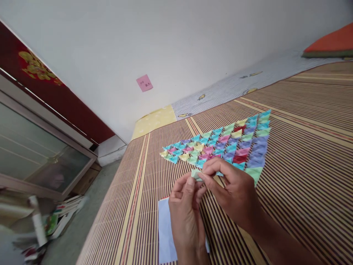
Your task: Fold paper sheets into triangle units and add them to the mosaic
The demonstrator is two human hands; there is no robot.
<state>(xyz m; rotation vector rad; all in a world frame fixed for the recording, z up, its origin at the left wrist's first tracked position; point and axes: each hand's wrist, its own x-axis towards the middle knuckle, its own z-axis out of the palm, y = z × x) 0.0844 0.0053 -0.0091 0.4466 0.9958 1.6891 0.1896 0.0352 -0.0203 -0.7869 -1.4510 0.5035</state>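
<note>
My left hand and my right hand meet over a striped bamboo mat. Both pinch a small folded pale green paper piece between thumbs and fingertips. Just beyond the hands lies a flat triangular sheet of several interlocked folded paper pieces in blue, pink, yellow, green, purple and red. A pale blue paper sheet lies on the mat under my left wrist, partly hidden by it.
The mat covers a bed against a white wall with a pink sticky note. An orange cushion lies at the far right. A glass-fronted cabinet and a pile of books stand on the floor at left.
</note>
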